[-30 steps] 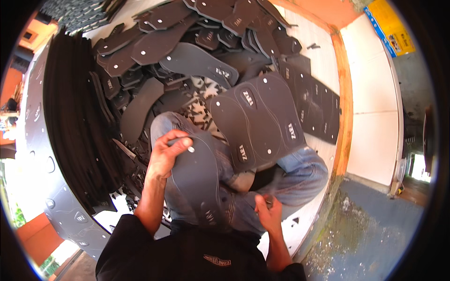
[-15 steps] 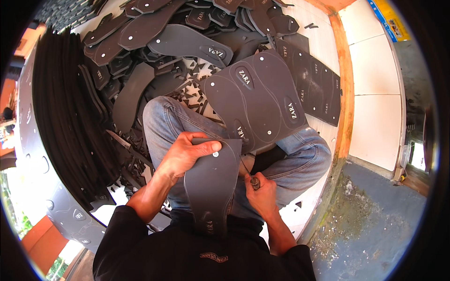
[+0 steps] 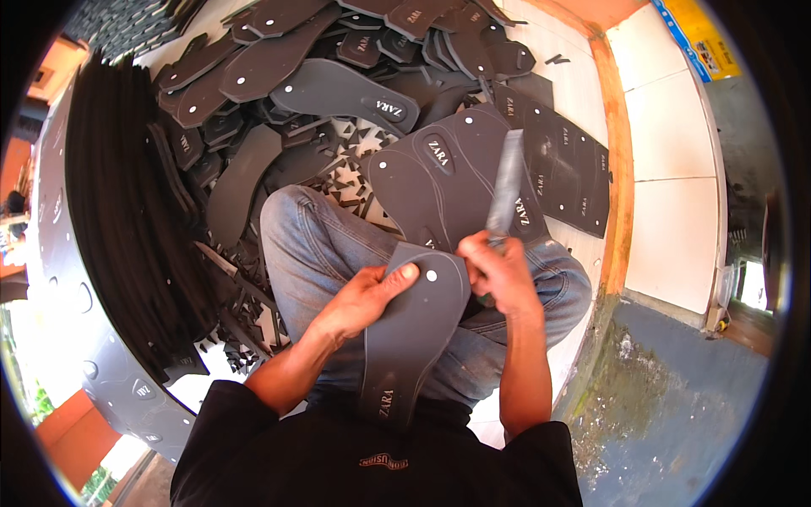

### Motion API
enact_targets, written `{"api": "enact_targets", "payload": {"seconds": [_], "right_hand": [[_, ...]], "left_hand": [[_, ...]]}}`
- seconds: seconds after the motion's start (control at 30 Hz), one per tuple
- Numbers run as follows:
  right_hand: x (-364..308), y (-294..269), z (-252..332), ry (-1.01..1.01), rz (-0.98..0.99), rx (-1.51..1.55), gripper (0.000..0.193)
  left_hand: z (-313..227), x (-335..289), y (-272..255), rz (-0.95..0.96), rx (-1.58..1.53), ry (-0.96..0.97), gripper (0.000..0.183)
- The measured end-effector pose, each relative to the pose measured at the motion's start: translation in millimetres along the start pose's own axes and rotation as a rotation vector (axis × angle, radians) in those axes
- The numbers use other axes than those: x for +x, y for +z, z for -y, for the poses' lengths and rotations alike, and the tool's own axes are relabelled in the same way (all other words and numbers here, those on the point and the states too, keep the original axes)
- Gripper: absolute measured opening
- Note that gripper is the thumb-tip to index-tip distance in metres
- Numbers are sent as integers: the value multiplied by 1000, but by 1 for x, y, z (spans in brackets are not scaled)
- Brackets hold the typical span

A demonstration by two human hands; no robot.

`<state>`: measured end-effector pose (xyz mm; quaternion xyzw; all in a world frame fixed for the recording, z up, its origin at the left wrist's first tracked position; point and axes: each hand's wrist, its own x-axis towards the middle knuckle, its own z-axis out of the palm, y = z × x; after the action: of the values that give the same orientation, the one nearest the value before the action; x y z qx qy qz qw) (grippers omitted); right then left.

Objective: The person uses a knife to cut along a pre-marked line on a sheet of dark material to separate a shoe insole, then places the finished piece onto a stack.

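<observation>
My left hand (image 3: 359, 302) grips a dark grey foam sandal sole (image 3: 414, 325) by its upper left side, thumb flat on top near a round white dot. The sole hangs over my lap toward my chest; some of its upper corners look cut off. My right hand (image 3: 505, 275) is closed round the handle of a knife (image 3: 507, 182), beside the sole's upper right edge. Its blade points up and away, slightly blurred, above a foam sheet (image 3: 410, 190) marked with sole outlines. That sheet lies across my legs, partly behind the sole and my right hand.
Cut soles (image 3: 270, 63) pile up ahead, with triangular offcuts (image 3: 351, 173) scattered below them. A tall stack of dark sheets (image 3: 127, 211) stands at my left. Another knife (image 3: 218, 258) lies by my left knee. More marked sheets (image 3: 566, 160) lie at the right, near a wooden edge (image 3: 623, 194).
My right hand has risen, and the knife has swung from beside the sole to pointing away from me. My left hand and the sole have shifted right, the sole turning slightly.
</observation>
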<state>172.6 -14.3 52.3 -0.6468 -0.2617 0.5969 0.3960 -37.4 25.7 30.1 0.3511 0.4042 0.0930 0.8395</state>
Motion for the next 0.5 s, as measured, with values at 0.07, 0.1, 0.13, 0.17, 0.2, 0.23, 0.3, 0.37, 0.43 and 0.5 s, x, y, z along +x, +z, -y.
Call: {"api": "enact_targets", "payload": {"seconds": [0.07, 0.1, 0.13, 0.17, 0.2, 0.23, 0.3, 0.37, 0.43, 0.5], "right_hand": [[-4, -21, 1, -44, 26, 191, 32], [-7, -23, 1, -45, 48, 39, 30], [-9, -23, 3, -44, 68, -112, 29], [-9, -21, 11, -45, 101, -219, 25], [-10, -27, 10, 2, 105, -190, 23], [-10, -36, 5, 50, 109, -159, 21], [-13, -45, 1, 78, 105, -98, 20], [-21, -43, 5, -4, -165, 52, 19], [-23, -49, 0, -133, -290, 305, 19], [-28, -37, -7, -155, -396, 286, 19]], "left_hand": [[-5, 8, -6, 71, 27, -73, 54], [-3, 8, 1, 72, 47, -19, 53], [-5, 14, 6, 95, 70, 4, 53], [-6, 20, 10, 117, 92, 23, 54], [-7, 25, 12, 139, 115, 43, 55], [-8, 30, 14, 166, 119, 9, 51], [-9, 37, 16, 136, -72, -134, 46], [-4, 44, 18, 113, -362, -137, 40], [10, 52, 21, 99, -750, 3, 32], [42, 52, 34, 192, -425, 315, 29]]}}
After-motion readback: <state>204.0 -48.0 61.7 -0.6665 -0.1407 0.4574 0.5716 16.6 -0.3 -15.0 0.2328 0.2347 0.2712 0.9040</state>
